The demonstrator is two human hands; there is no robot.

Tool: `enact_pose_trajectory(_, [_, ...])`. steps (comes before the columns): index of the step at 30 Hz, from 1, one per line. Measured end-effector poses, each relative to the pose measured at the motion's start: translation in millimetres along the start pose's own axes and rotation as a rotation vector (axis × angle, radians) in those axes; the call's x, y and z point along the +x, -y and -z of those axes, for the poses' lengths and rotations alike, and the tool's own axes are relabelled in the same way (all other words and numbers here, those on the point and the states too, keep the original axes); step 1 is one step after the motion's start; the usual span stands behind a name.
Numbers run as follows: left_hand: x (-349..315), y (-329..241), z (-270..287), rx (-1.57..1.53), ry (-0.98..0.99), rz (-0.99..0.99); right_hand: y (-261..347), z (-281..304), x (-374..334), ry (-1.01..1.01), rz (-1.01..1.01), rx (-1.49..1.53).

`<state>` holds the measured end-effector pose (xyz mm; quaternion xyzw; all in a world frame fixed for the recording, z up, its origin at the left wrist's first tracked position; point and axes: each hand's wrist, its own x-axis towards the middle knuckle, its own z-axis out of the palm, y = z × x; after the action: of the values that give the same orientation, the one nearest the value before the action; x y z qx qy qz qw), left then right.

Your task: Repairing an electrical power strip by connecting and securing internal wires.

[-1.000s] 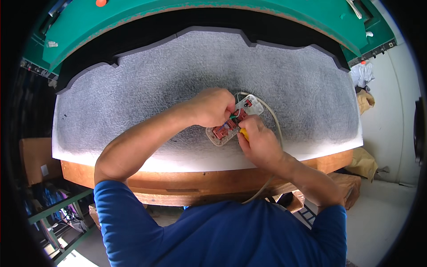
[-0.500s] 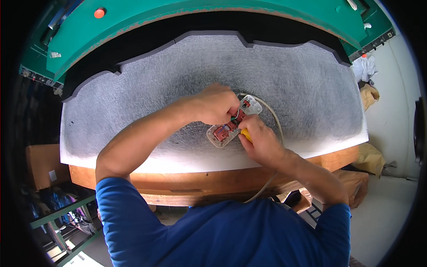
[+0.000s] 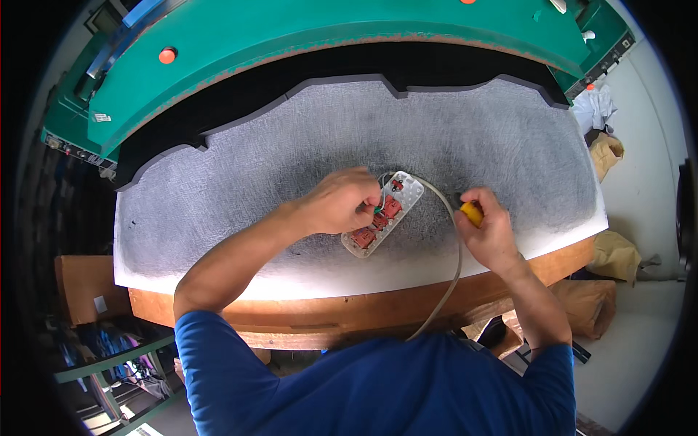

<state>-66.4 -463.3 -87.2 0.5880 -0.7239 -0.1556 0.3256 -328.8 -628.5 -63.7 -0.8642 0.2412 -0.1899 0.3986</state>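
A white power strip housing [image 3: 409,195] lies opened at a slant on the worn grey-and-white work surface, its red inner parts [image 3: 364,237] and thin wires exposed. My left hand [image 3: 342,202] is at its left edge, fingers pinched on a thin wire [image 3: 378,210] that shows green by the fingertips. The fingers partly hide the wire. To the right of the strip and apart from it, my right hand [image 3: 494,231] is closed round a small yellow-handled tool [image 3: 472,213]. The tool's kind cannot be made out.
A pale cable [image 3: 456,270] curves from the strip's far end down over the wooden front edge [image 3: 305,316]. Behind the surface stands a green machine [image 3: 305,43] with red buttons. Brown paper bags [image 3: 585,305] lie at the right, a cardboard box [image 3: 86,287] at the left.
My right hand has moved right, away from the strip, with the yellow-handled tool. The left hand stays pinched at the strip. The whole view has shifted slightly.
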Motion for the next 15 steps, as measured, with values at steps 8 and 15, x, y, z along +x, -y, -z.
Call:
enact_pose_trajectory(8, [-11,-5,-10,-0.118,-0.076,0.156,9,8,19,-0.038,0.309,-0.413])
enact_pose_trajectory(15, [-24,-9,-26,-0.67,-0.166,0.409,18,-65,53,0.206,0.536,-0.112])
